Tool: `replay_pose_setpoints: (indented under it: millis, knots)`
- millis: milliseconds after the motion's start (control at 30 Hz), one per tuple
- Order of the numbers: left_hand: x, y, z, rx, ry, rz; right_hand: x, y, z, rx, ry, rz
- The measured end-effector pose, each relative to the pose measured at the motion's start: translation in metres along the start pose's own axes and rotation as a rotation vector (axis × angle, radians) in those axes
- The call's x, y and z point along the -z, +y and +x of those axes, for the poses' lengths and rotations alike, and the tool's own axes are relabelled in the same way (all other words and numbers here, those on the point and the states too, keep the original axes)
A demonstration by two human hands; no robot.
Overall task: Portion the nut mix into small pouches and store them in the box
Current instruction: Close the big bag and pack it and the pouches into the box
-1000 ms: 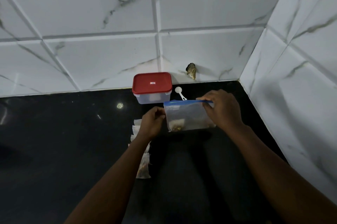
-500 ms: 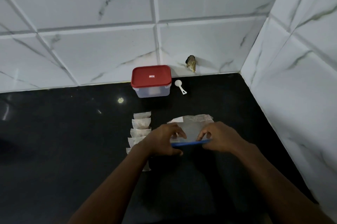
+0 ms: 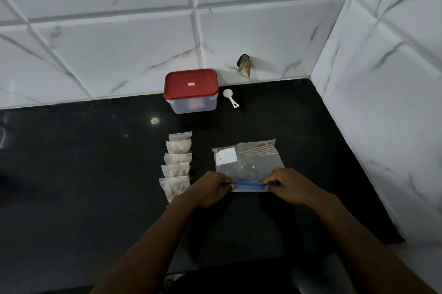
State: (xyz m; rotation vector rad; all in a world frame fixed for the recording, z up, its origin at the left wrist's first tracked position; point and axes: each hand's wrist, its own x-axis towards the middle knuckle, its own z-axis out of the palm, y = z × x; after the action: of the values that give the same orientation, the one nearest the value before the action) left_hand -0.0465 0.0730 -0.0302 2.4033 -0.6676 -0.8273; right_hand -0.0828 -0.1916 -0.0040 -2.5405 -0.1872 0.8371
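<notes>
Both hands pinch the blue zip strip of the flat clear bag [image 3: 248, 162], left hand [image 3: 210, 189] beside the pouch row [image 3: 177, 164], right hand [image 3: 290, 187] opposite

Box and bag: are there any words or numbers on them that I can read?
Nothing here can be read.
Box, lid sticker: too small to read.
Bag, printed lines: blurred, cannot be read.
Bag, white label: no writing shows.
Pouches: no writing shows.

Pouch row [image 3: 177, 164] flanks bag [image 3: 248, 159] left; wall [image 3: 382, 126] right.
</notes>
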Motion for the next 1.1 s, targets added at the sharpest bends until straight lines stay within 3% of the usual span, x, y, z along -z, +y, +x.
replay_pose_setpoints:
  millis: [300,500,633,767,933,1100]
  knots:
    - [-0.014,-0.008,-0.006,0.093,0.038,0.001,-0.022,0.021,-0.006,-0.030,0.089,0.160]
    - [-0.025,-0.009,-0.008,0.148,0.103,-0.034,-0.039,0.029,-0.002,0.013,0.170,0.080]
    - [-0.027,-0.004,-0.012,0.109,0.143,0.145,-0.039,0.030,-0.004,0.070,0.334,0.005]
    - [-0.040,0.008,-0.015,0.030,0.336,0.230,-0.052,0.032,-0.001,0.112,0.543,-0.130]
    - [-0.053,0.019,-0.015,-0.007,0.311,0.239,-0.074,0.035,-0.001,0.175,0.588,-0.013]
    - [-0.065,0.013,-0.025,-0.016,0.378,0.179,-0.082,0.046,-0.008,0.200,0.603,-0.165]
